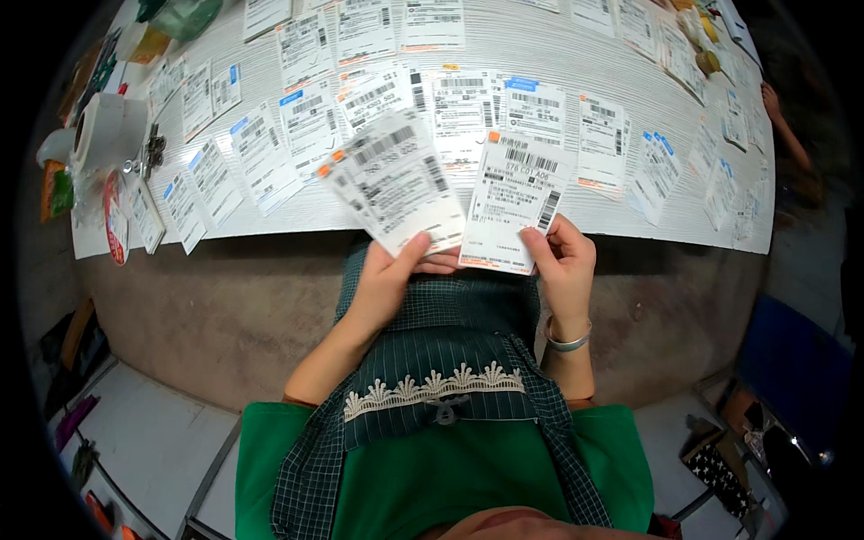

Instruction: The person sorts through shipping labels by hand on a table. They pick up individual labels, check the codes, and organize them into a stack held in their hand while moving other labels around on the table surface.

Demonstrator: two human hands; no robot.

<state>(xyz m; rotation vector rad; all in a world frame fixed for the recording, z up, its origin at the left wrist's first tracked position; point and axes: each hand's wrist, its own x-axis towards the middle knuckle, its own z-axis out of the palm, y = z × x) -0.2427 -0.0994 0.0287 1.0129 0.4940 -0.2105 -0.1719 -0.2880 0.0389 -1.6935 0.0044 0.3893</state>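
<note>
My left hand (398, 270) is closed on a fanned stack of white shipping labels (396, 184), its thumb pressed on the lower edge. Between the thumb and fingers of my right hand (562, 263) is a single-looking shipping label (513, 198) with a barcode and an orange mark at its top corner. The two sets nearly meet in front of me, just over the table's near edge. Behind them, more labels lie in piles on the table, one pile (463, 108) partly covered by those I hold.
The white table (360, 220) carries rows of label piles. On its left are a white tape roll (94, 130), keys (155, 146), a red-and-white round item (117, 218) and a greenish container (184, 13). Another person's arm (787, 135) shows beyond the right edge.
</note>
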